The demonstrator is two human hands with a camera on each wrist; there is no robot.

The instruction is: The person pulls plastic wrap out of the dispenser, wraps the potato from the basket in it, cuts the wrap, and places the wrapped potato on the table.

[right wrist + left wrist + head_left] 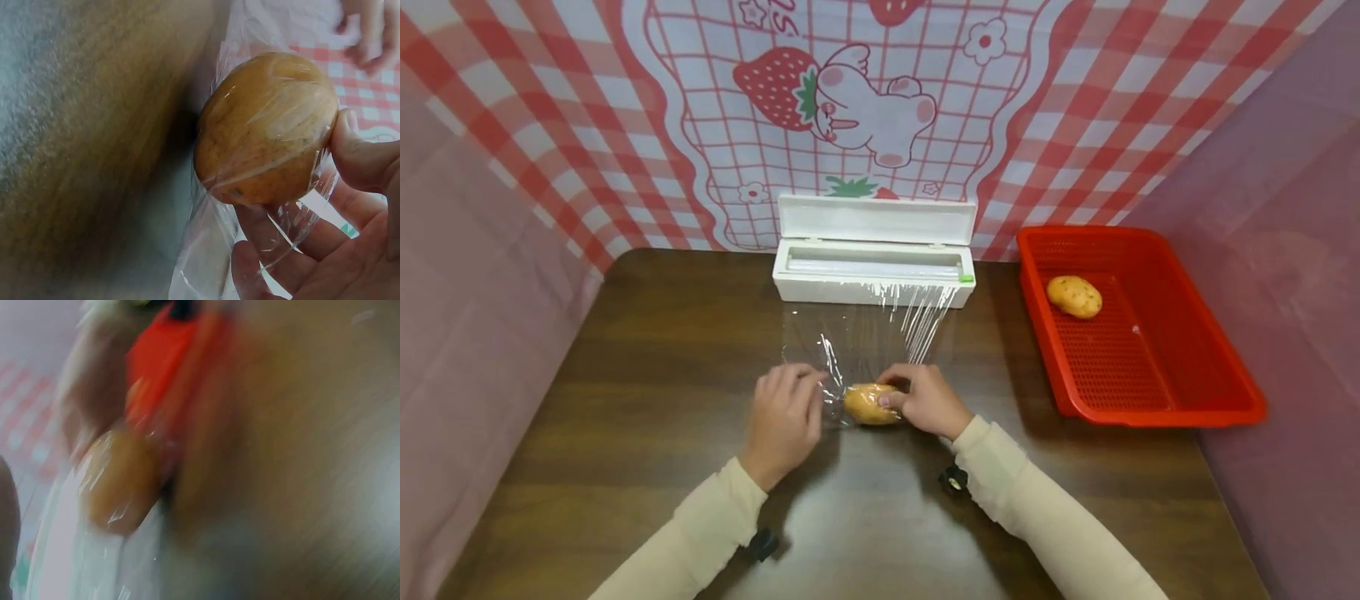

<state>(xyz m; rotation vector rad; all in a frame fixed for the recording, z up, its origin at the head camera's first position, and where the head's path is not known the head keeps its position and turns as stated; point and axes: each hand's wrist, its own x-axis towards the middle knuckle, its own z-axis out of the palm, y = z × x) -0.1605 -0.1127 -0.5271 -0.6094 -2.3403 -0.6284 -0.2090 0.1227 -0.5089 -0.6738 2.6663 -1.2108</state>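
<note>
A yellow potato (867,403) sits under clear plastic wrap (829,354) that stretches back to a white wrap dispenser (874,287) with its lid raised. My right hand (928,402) grips the potato from the right, thumb on its near side. In the right wrist view, film lies creased over the potato (265,128), and the fingers of the right hand (337,250) sit beneath and beside it. To the left of the potato, my left hand (786,417) hovers by the film's edge, its fingers loosely bent and holding nothing. The left wrist view is blurred.
At the right stands a red plastic basket (1180,333) with another potato (1074,297) in it. A red-and-white checked cloth (700,125) hangs behind the brown table (647,375). Pinkish cloth walls (475,292) close off both sides.
</note>
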